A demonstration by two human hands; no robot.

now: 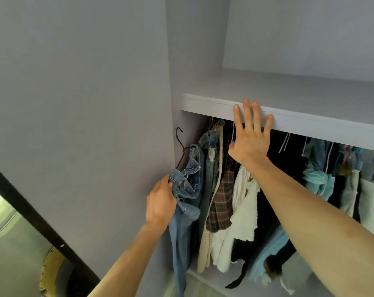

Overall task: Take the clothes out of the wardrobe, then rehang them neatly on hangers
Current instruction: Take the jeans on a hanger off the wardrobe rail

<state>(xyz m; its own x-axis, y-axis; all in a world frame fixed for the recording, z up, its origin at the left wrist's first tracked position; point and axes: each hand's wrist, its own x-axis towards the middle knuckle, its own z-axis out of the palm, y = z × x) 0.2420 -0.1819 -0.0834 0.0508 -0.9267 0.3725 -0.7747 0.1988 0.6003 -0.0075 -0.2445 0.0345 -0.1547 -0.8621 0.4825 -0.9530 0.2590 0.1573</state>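
Here our left hand grips the bunched waist of the blue jeans at the wardrobe's left end; they drape over a dark wire hanger whose hook stands free below the shelf edge. Our right hand is spread wide and holds nothing, fingertips touching that white edge above the hanging clothes: a plaid garment, then a white top.
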